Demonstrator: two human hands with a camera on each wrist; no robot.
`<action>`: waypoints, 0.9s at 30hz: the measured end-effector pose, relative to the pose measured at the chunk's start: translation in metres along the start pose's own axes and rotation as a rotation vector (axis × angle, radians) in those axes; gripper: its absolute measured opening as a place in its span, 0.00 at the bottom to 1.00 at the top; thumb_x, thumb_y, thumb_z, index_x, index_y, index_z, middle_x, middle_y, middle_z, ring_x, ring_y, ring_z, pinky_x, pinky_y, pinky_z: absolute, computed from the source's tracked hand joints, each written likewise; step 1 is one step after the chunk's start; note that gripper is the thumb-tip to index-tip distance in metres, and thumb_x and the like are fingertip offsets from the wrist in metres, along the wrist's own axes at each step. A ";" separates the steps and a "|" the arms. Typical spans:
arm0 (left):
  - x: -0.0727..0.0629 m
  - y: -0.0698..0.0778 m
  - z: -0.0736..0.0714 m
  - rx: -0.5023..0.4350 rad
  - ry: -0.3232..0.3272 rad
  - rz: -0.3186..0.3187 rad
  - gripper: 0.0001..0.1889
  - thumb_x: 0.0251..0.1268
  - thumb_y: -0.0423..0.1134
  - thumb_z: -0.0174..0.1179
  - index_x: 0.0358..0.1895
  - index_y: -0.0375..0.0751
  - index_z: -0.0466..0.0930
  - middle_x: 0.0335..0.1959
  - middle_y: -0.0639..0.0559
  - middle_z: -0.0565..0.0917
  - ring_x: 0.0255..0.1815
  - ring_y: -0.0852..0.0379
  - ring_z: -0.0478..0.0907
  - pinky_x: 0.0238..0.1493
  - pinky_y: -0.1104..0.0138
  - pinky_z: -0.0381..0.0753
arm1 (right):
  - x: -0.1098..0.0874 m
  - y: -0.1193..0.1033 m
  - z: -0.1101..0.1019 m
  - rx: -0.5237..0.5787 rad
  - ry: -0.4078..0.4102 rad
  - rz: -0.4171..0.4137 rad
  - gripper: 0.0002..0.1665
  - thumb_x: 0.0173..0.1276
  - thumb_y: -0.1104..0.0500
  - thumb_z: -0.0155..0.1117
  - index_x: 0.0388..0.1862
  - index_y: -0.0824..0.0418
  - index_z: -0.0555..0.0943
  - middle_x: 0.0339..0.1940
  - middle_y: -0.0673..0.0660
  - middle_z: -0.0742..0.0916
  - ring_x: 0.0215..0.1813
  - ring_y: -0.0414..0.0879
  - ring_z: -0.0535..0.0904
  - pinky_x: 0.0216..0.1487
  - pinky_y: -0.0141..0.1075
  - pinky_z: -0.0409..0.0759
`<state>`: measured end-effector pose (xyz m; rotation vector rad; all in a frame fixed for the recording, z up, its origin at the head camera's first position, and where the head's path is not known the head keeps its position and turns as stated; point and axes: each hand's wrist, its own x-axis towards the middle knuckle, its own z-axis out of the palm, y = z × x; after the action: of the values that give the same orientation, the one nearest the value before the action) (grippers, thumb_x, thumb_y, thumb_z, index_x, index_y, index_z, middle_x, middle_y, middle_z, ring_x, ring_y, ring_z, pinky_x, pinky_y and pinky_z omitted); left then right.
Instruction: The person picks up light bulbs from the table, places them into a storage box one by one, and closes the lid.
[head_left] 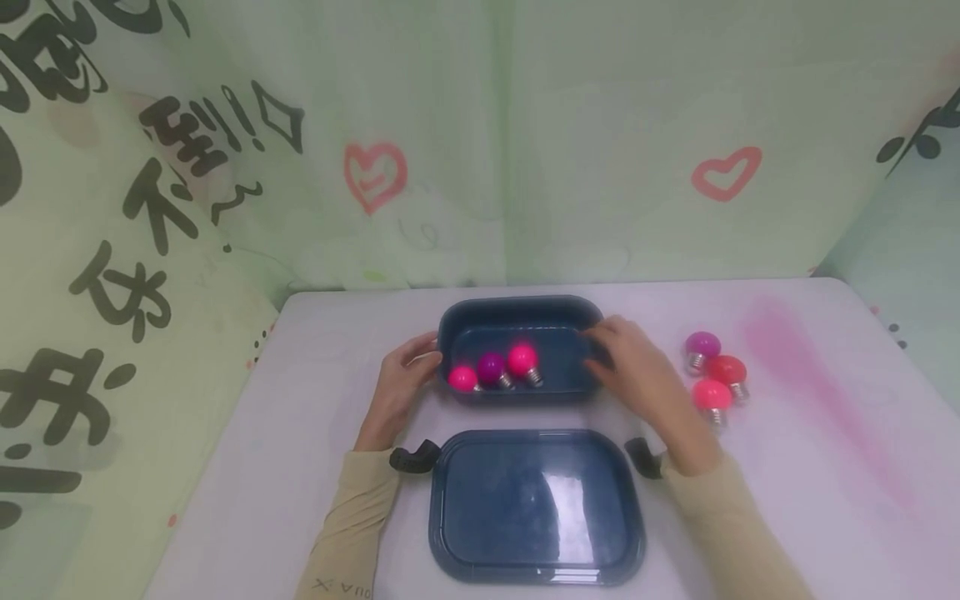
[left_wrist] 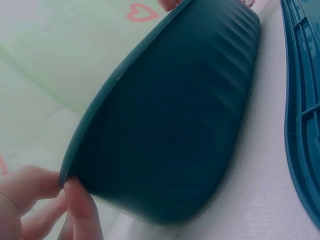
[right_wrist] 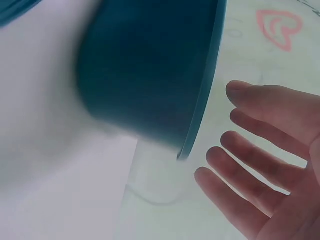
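Left hand [head_left: 396, 385] pinches a plastic box [head_left: 562, 358] of light bulbs [head_left: 522, 358], apparently steadying it, while the right hand [head_left: 630, 362] grips nothing.

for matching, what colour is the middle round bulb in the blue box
Purple; the middle bulb shows best in the head view.

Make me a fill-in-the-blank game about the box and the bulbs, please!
1. The box holds exactly ____ bulbs.
2. In the head view, the loose bulbs on the table lie to the ____ of the box.
3. The hand pinching the box's rim is the person's ____ hand.
4. The purple bulb in the box sits between two ____ bulbs.

Missing words: three; right; left; pink.
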<state>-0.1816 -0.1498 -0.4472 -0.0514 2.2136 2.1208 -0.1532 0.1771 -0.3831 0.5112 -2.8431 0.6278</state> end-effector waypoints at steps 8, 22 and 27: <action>0.000 0.000 0.000 -0.003 0.000 0.002 0.22 0.66 0.37 0.63 0.64 0.40 0.77 0.60 0.42 0.79 0.57 0.51 0.80 0.55 0.67 0.79 | -0.012 0.013 -0.010 -0.020 -0.040 0.081 0.30 0.59 0.63 0.74 0.59 0.69 0.76 0.56 0.69 0.78 0.59 0.66 0.75 0.55 0.57 0.80; -0.001 0.000 0.000 -0.007 0.005 0.005 0.22 0.67 0.36 0.63 0.63 0.41 0.77 0.60 0.42 0.80 0.55 0.53 0.80 0.53 0.68 0.80 | -0.035 0.048 -0.023 -0.076 -0.006 0.041 0.25 0.58 0.65 0.73 0.54 0.71 0.79 0.51 0.71 0.79 0.54 0.66 0.76 0.51 0.59 0.80; 0.000 0.001 0.000 0.000 0.001 -0.004 0.22 0.67 0.37 0.63 0.64 0.41 0.77 0.61 0.41 0.80 0.57 0.51 0.79 0.54 0.68 0.79 | -0.043 0.060 -0.025 -0.094 0.019 0.035 0.22 0.60 0.65 0.71 0.52 0.73 0.79 0.49 0.71 0.79 0.53 0.67 0.74 0.52 0.61 0.77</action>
<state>-0.1813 -0.1499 -0.4461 -0.0569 2.2121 2.1184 -0.1332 0.2512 -0.3942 0.4389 -2.8523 0.4986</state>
